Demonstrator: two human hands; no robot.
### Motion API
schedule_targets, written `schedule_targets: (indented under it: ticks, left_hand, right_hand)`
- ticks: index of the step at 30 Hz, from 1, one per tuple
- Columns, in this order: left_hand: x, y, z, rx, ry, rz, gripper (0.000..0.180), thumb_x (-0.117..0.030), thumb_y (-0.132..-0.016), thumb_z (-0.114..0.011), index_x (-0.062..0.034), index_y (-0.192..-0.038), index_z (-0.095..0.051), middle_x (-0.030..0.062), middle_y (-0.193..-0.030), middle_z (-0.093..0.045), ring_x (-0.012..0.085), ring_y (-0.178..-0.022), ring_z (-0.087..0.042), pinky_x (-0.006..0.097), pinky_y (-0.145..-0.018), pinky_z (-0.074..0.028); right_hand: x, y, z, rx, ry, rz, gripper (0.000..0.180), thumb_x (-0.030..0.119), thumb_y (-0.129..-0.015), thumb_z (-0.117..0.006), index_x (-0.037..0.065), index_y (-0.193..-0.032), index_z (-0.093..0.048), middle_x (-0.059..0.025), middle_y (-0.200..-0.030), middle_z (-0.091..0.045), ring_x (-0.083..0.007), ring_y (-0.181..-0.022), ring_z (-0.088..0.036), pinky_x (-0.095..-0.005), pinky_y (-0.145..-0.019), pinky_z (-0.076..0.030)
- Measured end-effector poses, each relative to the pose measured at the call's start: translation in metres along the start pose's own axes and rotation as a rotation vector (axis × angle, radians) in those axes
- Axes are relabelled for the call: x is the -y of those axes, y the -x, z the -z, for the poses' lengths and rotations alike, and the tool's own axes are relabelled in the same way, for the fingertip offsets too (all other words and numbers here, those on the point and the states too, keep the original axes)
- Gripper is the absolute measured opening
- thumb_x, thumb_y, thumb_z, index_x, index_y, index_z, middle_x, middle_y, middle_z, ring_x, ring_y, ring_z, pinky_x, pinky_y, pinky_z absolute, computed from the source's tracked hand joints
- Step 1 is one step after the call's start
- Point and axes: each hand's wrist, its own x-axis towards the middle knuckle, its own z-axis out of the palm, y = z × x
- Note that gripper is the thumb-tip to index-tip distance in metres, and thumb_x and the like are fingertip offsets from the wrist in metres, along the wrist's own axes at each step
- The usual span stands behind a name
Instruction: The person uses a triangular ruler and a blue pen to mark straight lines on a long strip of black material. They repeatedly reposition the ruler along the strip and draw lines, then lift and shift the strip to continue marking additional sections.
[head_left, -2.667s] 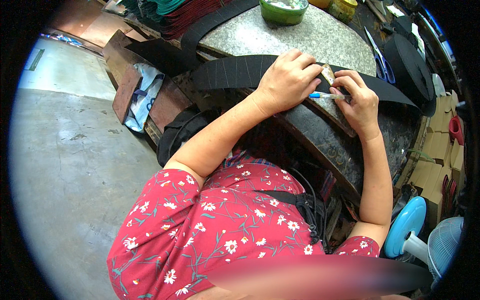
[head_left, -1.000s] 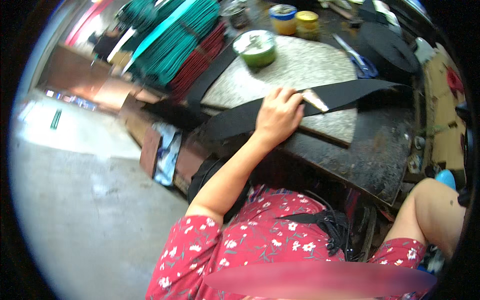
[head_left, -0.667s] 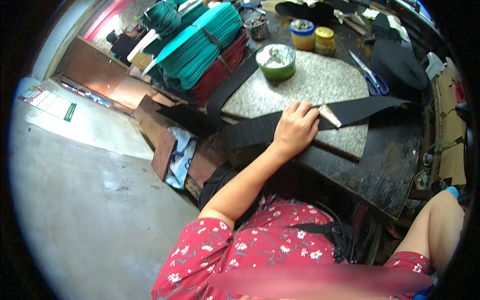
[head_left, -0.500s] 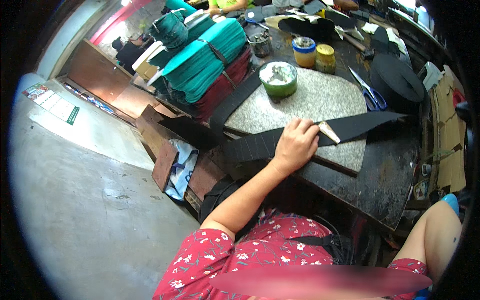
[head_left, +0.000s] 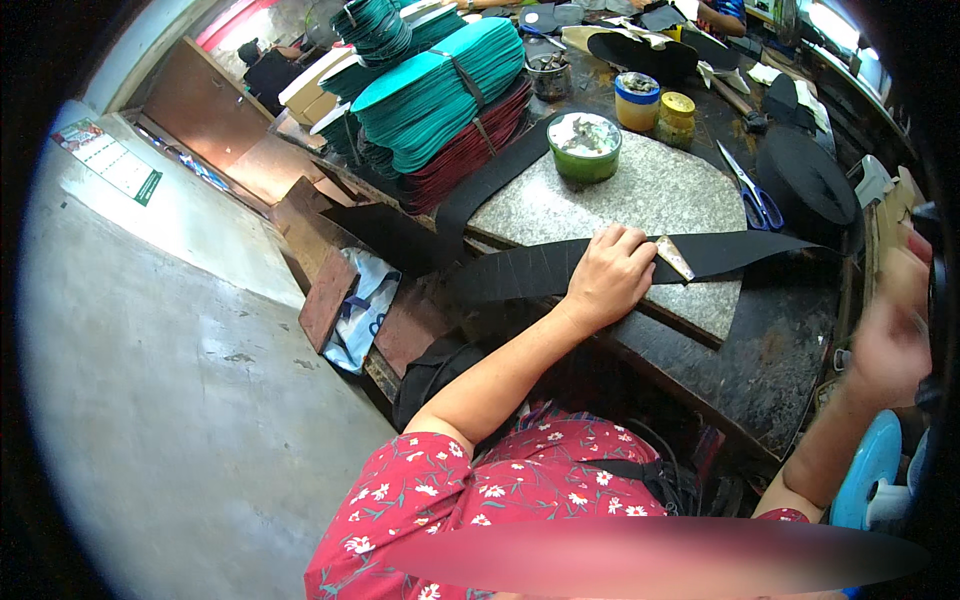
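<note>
A long black strip (head_left: 710,256) of sheet material, with pale cross lines near its left part, lies across a speckled stone slab (head_left: 690,190). My left hand (head_left: 612,272) rests on the strip with its fingers bent and pressed down on it. Right beside those fingertips, a small pale wedge-shaped piece (head_left: 675,260) with brownish marks lies on the strip. My right hand (head_left: 890,335) is raised at the far right, beyond the table's edge. Motion smears its fingers, so whether it holds anything cannot be made out.
Blue-handled scissors (head_left: 750,190) and a black roll (head_left: 806,185) lie right of the slab. A green tub of white paste (head_left: 584,150) stands on it. Two jars (head_left: 637,100) and a hammer (head_left: 740,105) are behind. Teal sheets (head_left: 440,95) are stacked at left.
My right arm has swung up at the right edge, bringing the right hand into view. My left hand stays on the strip beside the wedge-shaped piece. The whole view has shifted slightly.
</note>
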Motion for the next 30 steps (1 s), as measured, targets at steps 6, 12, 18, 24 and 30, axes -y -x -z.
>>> schedule_targets:
  ticks: [6, 12, 18, 24, 30]
  left_hand:
    - [0.001, -0.002, -0.001, -0.003, -0.006, -0.001, 0.023, -0.013, -0.084, -0.071, -0.0062, -0.106, -0.067, 0.0105, -0.109, -0.064, 0.0316, -0.102, -0.059, 0.043, -0.091, -0.049]
    - [0.0, 0.001, 0.001, 0.041, -0.011, 0.012, 0.025, -0.018, -0.082, -0.072, -0.0073, -0.103, -0.063, 0.0107, -0.105, -0.061, 0.0316, -0.104, -0.058, 0.044, -0.092, -0.048]
    - [0.001, -0.001, 0.001, 0.013, 0.002, 0.003, 0.03, -0.013, -0.081, -0.073, -0.006, -0.11, -0.067, 0.0111, -0.109, -0.063, 0.032, -0.101, -0.06, 0.044, -0.092, -0.05]
    - [0.001, 0.0, 0.0, 0.022, 0.001, 0.018, 0.029, -0.015, -0.083, -0.072, -0.0075, -0.11, -0.067, 0.0112, -0.111, -0.064, 0.0319, -0.103, -0.06, 0.043, -0.093, -0.05]
    - [0.007, 0.002, 0.0, 0.018, 0.077, 0.053, 0.031, -0.011, -0.084, -0.071, -0.006, -0.114, -0.068, 0.0145, -0.114, -0.067, 0.0367, -0.106, -0.062, 0.046, -0.094, -0.051]
  right_hand:
    - [-0.104, 0.075, -0.117, 0.698, 0.11, 0.156, 0.012, 0.009, -0.091, -0.069, 0.008, -0.102, -0.074, -0.0104, -0.101, -0.071, -0.0266, -0.087, -0.072, -0.0358, -0.075, -0.057]
    - [-0.118, 0.104, -0.119, 0.774, 0.318, 0.303, 0.012, 0.017, -0.089, -0.073, 0.013, -0.1, -0.074, -0.0058, -0.101, -0.071, -0.0294, -0.077, -0.072, -0.0388, -0.067, -0.057]
    - [-0.117, 0.104, -0.118, 0.842, 0.347, 0.278, 0.012, 0.019, -0.088, -0.074, 0.014, -0.099, -0.073, -0.0051, -0.098, -0.069, -0.0289, -0.075, -0.071, -0.0387, -0.066, -0.057]
    - [-0.117, 0.103, -0.119, 0.867, 0.342, 0.263, 0.014, 0.021, -0.088, -0.075, 0.014, -0.099, -0.073, -0.0055, -0.1, -0.07, -0.0301, -0.077, -0.071, -0.0402, -0.067, -0.057]
    - [-0.125, 0.107, -0.118, 0.904, 0.42, 0.261, 0.017, 0.025, -0.087, -0.075, 0.016, -0.102, -0.073, -0.0031, -0.104, -0.07, -0.0299, -0.083, -0.072, -0.04, -0.071, -0.058]
